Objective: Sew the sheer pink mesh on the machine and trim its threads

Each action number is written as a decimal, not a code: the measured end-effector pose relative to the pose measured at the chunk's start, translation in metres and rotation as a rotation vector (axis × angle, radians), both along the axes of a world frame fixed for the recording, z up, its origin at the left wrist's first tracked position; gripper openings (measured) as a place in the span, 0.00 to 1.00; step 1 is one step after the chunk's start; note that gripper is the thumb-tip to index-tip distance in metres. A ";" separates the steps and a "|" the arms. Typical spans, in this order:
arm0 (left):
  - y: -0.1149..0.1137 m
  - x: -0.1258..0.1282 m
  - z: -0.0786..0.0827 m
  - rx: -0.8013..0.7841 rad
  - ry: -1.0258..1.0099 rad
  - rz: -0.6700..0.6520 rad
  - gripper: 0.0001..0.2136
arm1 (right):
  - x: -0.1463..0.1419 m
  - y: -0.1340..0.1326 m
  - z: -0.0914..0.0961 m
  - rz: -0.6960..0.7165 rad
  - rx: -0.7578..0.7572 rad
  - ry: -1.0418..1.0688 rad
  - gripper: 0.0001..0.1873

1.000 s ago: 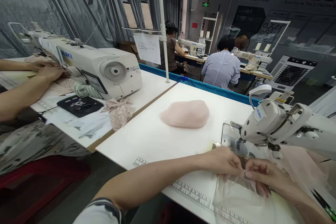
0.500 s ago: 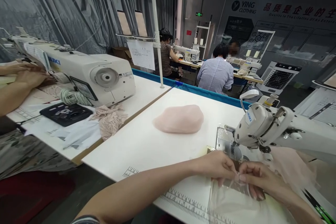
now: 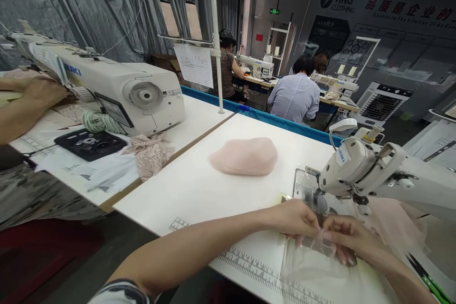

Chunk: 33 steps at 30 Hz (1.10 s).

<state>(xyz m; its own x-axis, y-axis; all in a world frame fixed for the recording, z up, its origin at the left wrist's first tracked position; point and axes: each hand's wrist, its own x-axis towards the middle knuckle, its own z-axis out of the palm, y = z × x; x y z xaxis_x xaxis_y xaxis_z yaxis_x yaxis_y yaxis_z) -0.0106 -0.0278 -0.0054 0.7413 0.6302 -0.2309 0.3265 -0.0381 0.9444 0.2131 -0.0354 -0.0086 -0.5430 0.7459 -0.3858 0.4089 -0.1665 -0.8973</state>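
Note:
My left hand [image 3: 297,219] and my right hand [image 3: 347,237] meet at the near edge of the white table [image 3: 199,185], fingertips pinched together on a sheer, pale piece of fabric [image 3: 313,268]. The fabric hangs down over the printed ruler strip [image 3: 249,268] toward me. Just behind my hands is the needle area and metal plate [image 3: 307,189] of a white sewing machine [image 3: 374,171]. A mound of folded pink fabric [image 3: 244,156] lies further back on the table, apart from both hands.
More pink fabric [image 3: 392,228] lies under the machine arm at right. On the left, another worker's hands [image 3: 39,91] are at a second sewing machine [image 3: 117,90], with lace trim [image 3: 149,152] and a control panel [image 3: 89,143]. Two people sit at machines behind.
The view has shifted slightly; my hands keep pinching the sheer fabric at the same spot, with small finger movements only.

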 end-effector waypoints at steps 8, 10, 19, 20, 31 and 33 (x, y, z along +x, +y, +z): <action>0.001 0.000 -0.003 -0.003 0.005 -0.013 0.14 | 0.002 0.002 -0.006 0.004 -0.005 0.008 0.22; 0.001 0.000 -0.003 0.004 0.005 -0.015 0.14 | 0.003 0.002 -0.007 0.004 -0.009 0.008 0.21; 0.001 0.000 -0.003 -0.010 0.019 -0.002 0.13 | 0.002 0.002 -0.006 -0.007 -0.001 0.001 0.22; 0.001 0.000 -0.003 -0.011 0.019 -0.002 0.14 | 0.002 0.002 -0.007 -0.004 -0.002 -0.002 0.22; 0.001 0.000 0.000 0.001 0.037 -0.014 0.14 | 0.002 -0.001 0.000 -0.012 -0.006 -0.010 0.21; 0.001 0.000 0.000 -0.004 0.029 -0.015 0.14 | 0.002 0.000 0.000 0.002 -0.006 -0.017 0.21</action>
